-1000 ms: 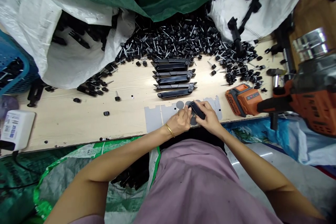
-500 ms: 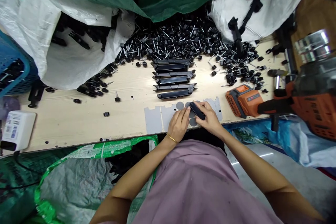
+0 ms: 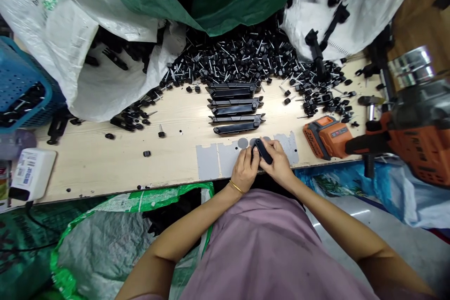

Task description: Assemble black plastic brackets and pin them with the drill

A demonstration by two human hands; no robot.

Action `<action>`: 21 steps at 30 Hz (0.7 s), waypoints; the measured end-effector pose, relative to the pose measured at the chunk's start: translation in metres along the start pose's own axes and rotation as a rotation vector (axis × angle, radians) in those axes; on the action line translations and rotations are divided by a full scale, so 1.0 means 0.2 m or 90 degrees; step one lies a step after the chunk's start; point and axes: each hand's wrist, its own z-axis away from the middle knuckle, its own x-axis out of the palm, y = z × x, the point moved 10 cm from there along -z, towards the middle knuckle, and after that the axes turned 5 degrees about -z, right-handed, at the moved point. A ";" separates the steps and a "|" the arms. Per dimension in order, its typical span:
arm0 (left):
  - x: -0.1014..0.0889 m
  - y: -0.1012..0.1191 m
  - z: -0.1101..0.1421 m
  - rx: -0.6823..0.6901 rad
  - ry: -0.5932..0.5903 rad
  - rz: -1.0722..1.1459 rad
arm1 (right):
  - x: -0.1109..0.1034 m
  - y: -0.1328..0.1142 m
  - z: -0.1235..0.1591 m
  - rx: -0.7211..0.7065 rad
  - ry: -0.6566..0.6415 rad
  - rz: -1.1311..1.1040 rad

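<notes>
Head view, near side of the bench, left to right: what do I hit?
White labelled box → small black block → black-headed pin → leftmost grey panel → left grip → black part → right grip → orange battery pack → drill body.

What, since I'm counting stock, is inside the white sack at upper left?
The white sack holds several visible black parts; anything deeper cannot be seen, covered by its upper fold.
</notes>
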 end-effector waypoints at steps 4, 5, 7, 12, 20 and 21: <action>0.00 -0.03 0.00 0.049 -0.010 0.022 | -0.01 -0.02 -0.01 -0.020 -0.022 0.006; -0.01 -0.04 0.00 0.059 -0.010 0.024 | -0.01 -0.02 -0.01 -0.025 -0.026 0.010; -0.01 -0.05 0.00 0.075 -0.005 0.025 | -0.01 -0.03 -0.01 -0.036 -0.034 0.019; -0.02 -0.07 -0.01 0.088 0.031 0.043 | 0.01 -0.04 -0.01 -0.051 -0.044 0.046; -0.01 -0.07 0.01 0.005 0.066 0.070 | 0.02 -0.02 -0.01 -0.044 -0.043 0.050; -0.01 -0.07 0.01 -0.009 0.068 0.073 | 0.02 -0.02 -0.01 -0.039 -0.046 0.047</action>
